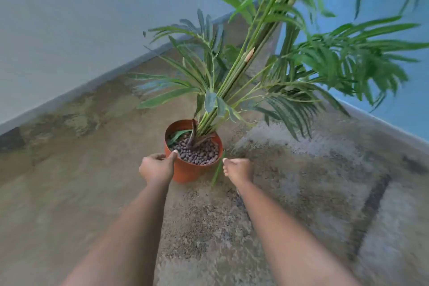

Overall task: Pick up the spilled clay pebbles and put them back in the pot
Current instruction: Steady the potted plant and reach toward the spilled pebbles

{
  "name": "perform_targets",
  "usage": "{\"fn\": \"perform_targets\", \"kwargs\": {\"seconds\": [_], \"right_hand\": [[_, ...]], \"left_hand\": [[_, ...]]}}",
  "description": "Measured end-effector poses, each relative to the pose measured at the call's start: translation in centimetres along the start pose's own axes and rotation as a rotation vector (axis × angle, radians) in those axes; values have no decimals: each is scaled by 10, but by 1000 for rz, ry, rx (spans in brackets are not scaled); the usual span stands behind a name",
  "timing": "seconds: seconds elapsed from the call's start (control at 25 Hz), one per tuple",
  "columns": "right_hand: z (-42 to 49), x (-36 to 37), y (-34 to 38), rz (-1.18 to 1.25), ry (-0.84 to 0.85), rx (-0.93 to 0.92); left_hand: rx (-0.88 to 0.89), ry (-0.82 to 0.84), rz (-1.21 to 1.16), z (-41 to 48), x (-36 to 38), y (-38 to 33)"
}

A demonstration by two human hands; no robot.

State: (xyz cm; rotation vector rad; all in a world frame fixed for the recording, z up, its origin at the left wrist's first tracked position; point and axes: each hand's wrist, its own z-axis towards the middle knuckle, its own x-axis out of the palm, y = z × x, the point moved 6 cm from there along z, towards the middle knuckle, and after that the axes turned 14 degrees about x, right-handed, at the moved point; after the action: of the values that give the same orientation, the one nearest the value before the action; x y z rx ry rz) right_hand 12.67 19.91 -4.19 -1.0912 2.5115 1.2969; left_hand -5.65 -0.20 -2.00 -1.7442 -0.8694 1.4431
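Note:
An orange pot (185, 170) stands upright on the floor, filled with brown clay pebbles (197, 152) around the stems of a tall green plant (246, 62). My left hand (157, 166) grips the pot's left rim, thumb over the edge. My right hand (238, 169) hovers just right of the pot with its fingers curled shut; what it holds, if anything, is hidden. A drooping leaf (218, 170) hangs between my right hand and the pot. I see no loose pebbles on the floor.
The pot sits on mottled brown-grey carpet (290, 193) near a room corner. A pale wall with a grey skirting board (92, 86) runs at the left, a blue wall (394, 109) at the right. Fronds spread overhead to the right.

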Motion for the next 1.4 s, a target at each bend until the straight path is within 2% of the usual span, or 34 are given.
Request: {"fn": "perform_targets", "kwargs": {"seconds": [0.08, 0.2, 0.56, 0.72, 0.88, 1.04, 1.12, 1.24, 1.4], "right_hand": [[9, 14, 0, 77, 15, 17], [18, 31, 7, 61, 5, -8], [9, 32, 25, -138, -134, -58], [6, 49, 26, -134, -77, -128], [-4, 68, 29, -291, -68, -230], [-7, 76, 36, -389, -67, -268], [-6, 75, 37, -414, -50, -268], [-2, 72, 37, -399, -30, -260], [-2, 73, 37, -388, -14, -279]], "left_hand": [[9, -33, 0, 5, 6, 0], [8, -71, 17, 10, 11, -4], [-55, -180, -31, 14, -2, 15], [-105, -193, -85, 9, -14, 33], [-182, -213, -129, 3, -24, 65], [-187, -133, -135, 6, -21, 87], [-242, -176, -133, 8, -21, 94], [-243, -218, -161, -2, -21, 83], [-204, -177, -172, -6, -19, 76]]}}
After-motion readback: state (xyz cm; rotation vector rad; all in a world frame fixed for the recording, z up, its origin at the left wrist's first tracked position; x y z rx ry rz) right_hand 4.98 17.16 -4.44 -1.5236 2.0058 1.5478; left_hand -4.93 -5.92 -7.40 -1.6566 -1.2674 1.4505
